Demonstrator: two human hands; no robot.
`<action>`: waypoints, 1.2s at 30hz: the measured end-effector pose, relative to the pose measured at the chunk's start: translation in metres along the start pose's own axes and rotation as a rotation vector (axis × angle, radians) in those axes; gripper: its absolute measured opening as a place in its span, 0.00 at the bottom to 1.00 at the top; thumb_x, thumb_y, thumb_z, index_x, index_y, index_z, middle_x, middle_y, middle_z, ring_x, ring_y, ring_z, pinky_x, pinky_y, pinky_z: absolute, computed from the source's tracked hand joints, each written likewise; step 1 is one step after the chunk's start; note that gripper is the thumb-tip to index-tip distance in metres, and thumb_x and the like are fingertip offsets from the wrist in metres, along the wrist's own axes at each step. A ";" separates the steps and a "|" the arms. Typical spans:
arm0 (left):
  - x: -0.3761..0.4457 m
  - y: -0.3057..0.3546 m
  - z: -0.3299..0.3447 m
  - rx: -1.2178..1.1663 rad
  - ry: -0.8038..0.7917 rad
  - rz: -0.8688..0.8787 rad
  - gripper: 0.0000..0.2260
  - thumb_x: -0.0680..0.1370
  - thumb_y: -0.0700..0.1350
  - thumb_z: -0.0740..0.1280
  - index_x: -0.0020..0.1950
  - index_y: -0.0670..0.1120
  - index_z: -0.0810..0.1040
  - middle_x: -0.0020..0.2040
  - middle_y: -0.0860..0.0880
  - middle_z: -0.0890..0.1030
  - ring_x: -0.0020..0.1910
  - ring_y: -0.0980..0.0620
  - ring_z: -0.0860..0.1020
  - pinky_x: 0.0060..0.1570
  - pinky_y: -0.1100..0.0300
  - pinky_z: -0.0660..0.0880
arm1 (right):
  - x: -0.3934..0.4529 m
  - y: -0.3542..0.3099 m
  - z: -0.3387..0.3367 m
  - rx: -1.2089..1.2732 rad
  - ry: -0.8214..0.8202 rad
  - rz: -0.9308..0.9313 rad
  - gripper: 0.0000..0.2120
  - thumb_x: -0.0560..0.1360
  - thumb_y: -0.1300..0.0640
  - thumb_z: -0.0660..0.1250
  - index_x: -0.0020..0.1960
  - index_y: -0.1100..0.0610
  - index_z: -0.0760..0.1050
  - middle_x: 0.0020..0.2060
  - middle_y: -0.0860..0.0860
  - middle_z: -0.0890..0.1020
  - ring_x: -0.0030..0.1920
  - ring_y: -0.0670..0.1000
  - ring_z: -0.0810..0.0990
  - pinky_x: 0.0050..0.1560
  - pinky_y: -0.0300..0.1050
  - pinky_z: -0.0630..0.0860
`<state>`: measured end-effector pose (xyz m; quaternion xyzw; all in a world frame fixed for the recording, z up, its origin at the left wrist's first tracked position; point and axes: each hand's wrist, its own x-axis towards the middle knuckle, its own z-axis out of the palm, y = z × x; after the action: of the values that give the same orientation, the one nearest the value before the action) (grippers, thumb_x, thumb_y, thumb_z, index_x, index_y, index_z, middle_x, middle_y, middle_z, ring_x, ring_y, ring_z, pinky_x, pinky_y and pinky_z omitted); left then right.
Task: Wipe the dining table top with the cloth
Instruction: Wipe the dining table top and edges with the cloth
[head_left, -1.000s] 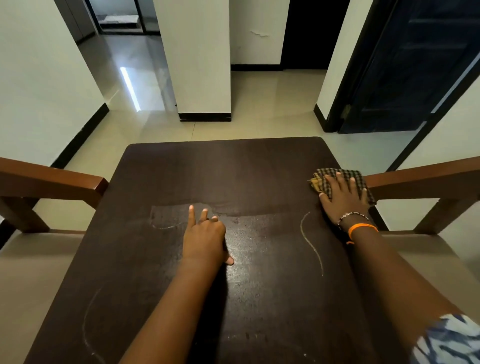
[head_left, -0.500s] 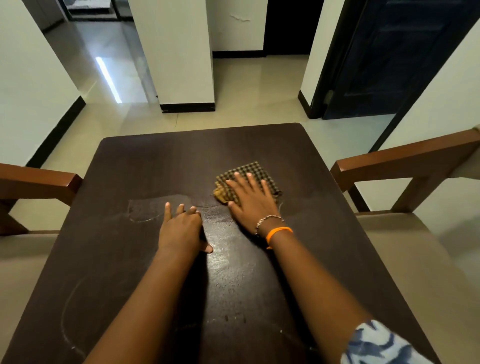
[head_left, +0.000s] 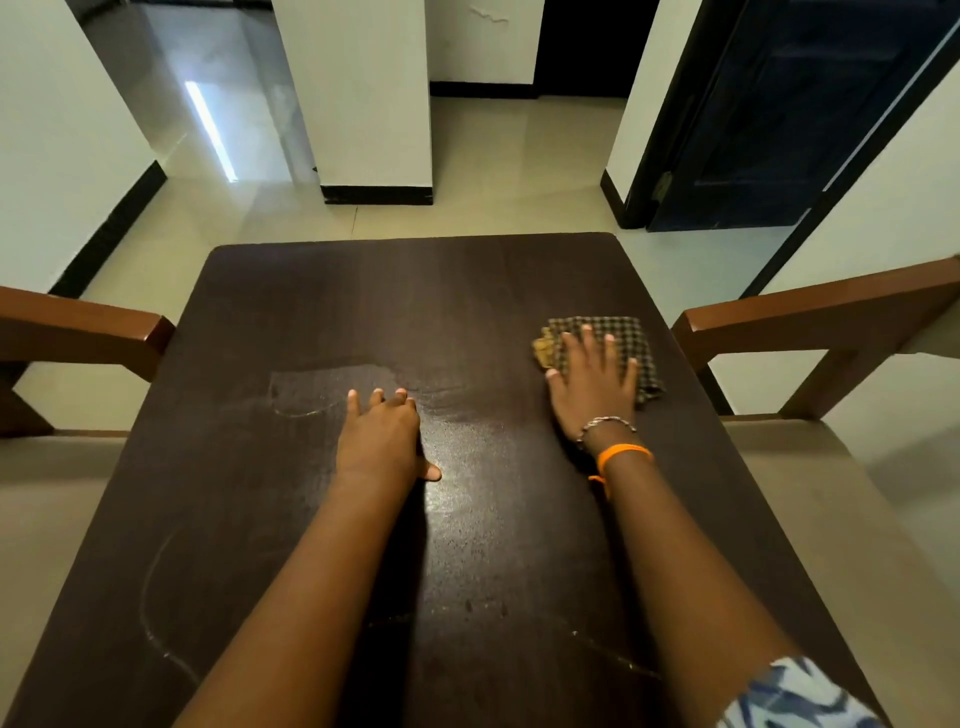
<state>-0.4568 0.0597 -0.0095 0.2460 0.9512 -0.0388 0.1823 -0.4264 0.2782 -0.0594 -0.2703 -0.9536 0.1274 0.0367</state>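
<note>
The near edge of the dark brown tabletop (head_left: 322, 291) is cut off by the bottom of the view, and both forearms run out of frame there, a blue-and-white patterned sleeve (head_left: 795, 696) showing only at the lower right corner. Part of the checked cloth (head_left: 631, 338) is hidden beneath the right hand (head_left: 595, 387), whose fingers lie spread and flat, pressing it down near the right edge of the tabletop; a yellowish patch of the cloth peeks out by the thumb. The left hand (head_left: 382, 441) rests palm down on the bare surface near the middle, fingers straight, well apart from the other hand and holding nothing. No writing is legible anywhere. Faint pale streaks and a dull rectangular patch mark the tabletop. A beaded bracelet (head_left: 608, 423) and an orange band (head_left: 623, 454) circle the right wrist. Wooden chair arms (head_left: 810, 317) flank both sides, with a white pillar (head_left: 363, 98) and a dark door (head_left: 779, 114) beyond on the tiled floor.
</note>
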 end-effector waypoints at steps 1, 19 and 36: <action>0.000 0.000 0.000 0.003 -0.001 -0.003 0.39 0.70 0.58 0.69 0.74 0.41 0.58 0.77 0.44 0.56 0.76 0.43 0.52 0.73 0.44 0.44 | -0.005 -0.021 0.006 0.001 -0.019 -0.065 0.27 0.79 0.47 0.53 0.76 0.51 0.51 0.77 0.50 0.49 0.77 0.56 0.44 0.73 0.60 0.40; -0.001 -0.002 0.002 -0.085 -0.009 -0.019 0.41 0.69 0.57 0.71 0.75 0.42 0.58 0.77 0.46 0.56 0.75 0.45 0.56 0.74 0.47 0.46 | -0.009 0.087 -0.029 0.030 0.041 0.184 0.27 0.79 0.50 0.56 0.76 0.51 0.54 0.77 0.50 0.53 0.77 0.55 0.47 0.75 0.59 0.45; 0.003 0.002 0.000 0.038 -0.021 -0.048 0.41 0.70 0.58 0.70 0.75 0.43 0.57 0.77 0.46 0.58 0.75 0.43 0.55 0.73 0.44 0.48 | -0.051 -0.019 0.007 0.089 -0.075 -0.326 0.29 0.76 0.48 0.58 0.75 0.47 0.54 0.77 0.47 0.52 0.77 0.52 0.46 0.74 0.56 0.42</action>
<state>-0.4585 0.0630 -0.0105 0.2260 0.9540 -0.0639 0.1864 -0.3937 0.2348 -0.0613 -0.1051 -0.9789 0.1720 0.0333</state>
